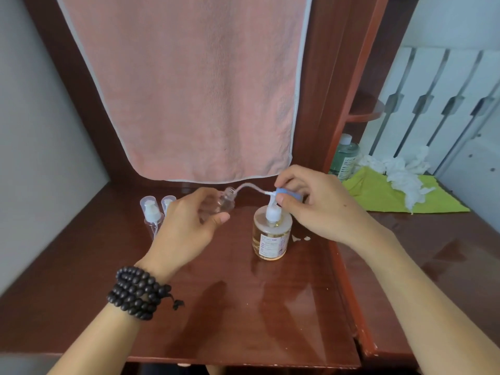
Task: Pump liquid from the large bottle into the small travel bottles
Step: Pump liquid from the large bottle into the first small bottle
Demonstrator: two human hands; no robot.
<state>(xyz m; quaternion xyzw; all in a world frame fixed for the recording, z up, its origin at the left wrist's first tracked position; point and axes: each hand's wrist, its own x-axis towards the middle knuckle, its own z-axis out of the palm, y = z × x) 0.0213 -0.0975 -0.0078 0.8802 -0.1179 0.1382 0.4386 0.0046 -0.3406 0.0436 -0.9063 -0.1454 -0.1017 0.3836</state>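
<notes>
Surface: we work at a glossy reddish-brown desk [243, 307], with a pink towel [189, 90] hanging behind it down to the desk's back edge.
Big bottle: it stands upright near the middle of the desk [272, 236], holding amber liquid, label facing us, white pump on top.
Right hand: our right hand [319, 209] sits over the pump, thumb and forefinger pinching a small blue piece [288, 194] at the pump head; the other fingers are curled in behind.
Tube: a clear tube [250, 187] arcs from the pump head leftward to the mouth of the small bottle.
Small bottle: a clear travel bottle [223, 204] is held off the desk, tilted, left of the big bottle and apart from it; we cannot tell how full it is.
Left hand: our left hand [186, 226] wraps the small bottle, thumb pressed on its near side, fingers curled round the far side; dark beads [138, 292] circle the wrist.
Spare bottles: two more with pump caps [155, 209] stand just left of the left hand, partly hidden by it.
Right side: a green cloth [378, 196] with crumpled white tissue [405, 171] on it, and a green-tinted bottle [345, 158] behind.
</notes>
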